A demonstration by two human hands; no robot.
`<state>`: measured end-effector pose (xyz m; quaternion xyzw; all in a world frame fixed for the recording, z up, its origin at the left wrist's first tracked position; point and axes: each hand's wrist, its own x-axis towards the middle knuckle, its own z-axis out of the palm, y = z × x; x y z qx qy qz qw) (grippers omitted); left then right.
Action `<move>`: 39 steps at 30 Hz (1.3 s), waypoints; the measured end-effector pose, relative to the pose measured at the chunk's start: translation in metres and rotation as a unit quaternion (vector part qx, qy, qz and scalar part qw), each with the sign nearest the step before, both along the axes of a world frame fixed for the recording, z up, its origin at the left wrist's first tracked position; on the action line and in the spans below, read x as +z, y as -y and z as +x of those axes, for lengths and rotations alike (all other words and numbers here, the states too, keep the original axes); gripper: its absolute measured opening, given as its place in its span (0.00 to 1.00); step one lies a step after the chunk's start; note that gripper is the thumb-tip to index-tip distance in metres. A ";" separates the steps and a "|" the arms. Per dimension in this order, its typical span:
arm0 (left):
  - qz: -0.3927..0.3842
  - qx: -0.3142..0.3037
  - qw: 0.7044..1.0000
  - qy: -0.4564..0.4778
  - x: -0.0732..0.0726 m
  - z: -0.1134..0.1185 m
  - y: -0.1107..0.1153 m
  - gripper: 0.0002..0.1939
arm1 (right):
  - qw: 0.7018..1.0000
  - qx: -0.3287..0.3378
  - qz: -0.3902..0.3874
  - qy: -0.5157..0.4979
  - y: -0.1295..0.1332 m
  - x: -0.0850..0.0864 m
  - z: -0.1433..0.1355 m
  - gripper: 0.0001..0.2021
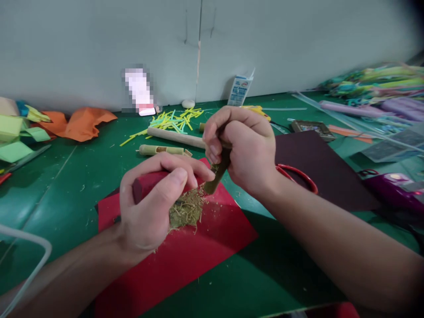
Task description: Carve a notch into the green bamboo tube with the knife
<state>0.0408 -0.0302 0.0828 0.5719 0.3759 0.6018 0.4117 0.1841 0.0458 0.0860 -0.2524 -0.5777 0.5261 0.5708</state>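
My left hand (pixel 149 203) is curled round a dark red roll (pixel 145 183), its fingertips reaching toward the pile. In my right hand (pixel 248 150), closed and raised, is a greenish-brown tube (pixel 217 176) that slants down with its lower end near the left fingertips. Dry, stringy plant bits (pixel 187 210) lie heaped below, on a red sheet (pixel 212 243), with crumbs scattered around them.
Behind the hands are a bamboo piece (pixel 162 150), a wooden rod (pixel 175 136), yellow and green strips (pixel 175 120), and a lit phone (pixel 141 90). Red-handled scissors (pixel 308 180) lie on a dark sheet (pixel 324 168) at right. Orange paper (pixel 82 126) sits at left.
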 end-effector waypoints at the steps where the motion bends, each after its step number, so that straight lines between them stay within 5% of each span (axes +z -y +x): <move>1: 0.000 0.001 1.000 0.001 0.002 0.001 0.000 0.11 | 1.000 -0.013 0.004 -0.009 0.002 -0.001 -0.003 0.13; 7: 0.049 0.042 0.998 0.027 0.006 0.014 -0.007 0.15 | 0.995 -0.069 0.004 -0.068 0.006 -0.002 -0.012 0.14; 13: 0.049 0.045 0.998 0.016 0.002 0.015 -0.012 0.16 | 0.995 -0.007 -0.060 -0.078 0.005 -0.002 -0.002 0.13; 21: 0.033 0.030 0.999 0.012 0.006 0.007 -0.009 0.15 | 0.998 0.051 0.014 -0.036 0.003 -0.003 0.003 0.14; 24: 0.047 0.040 0.998 0.015 0.006 0.010 -0.006 0.15 | 0.999 0.016 0.008 -0.040 0.003 -0.005 -0.001 0.13; 33: 0.079 0.003 0.997 0.018 -0.019 0.015 -0.014 0.14 | 0.998 -0.048 -0.029 -0.038 0.007 0.000 -0.011 0.14; 39: 0.095 0.015 0.995 -0.021 -0.020 0.014 -0.011 0.14 | 0.998 -0.039 -0.031 -0.047 0.003 -0.002 -0.008 0.13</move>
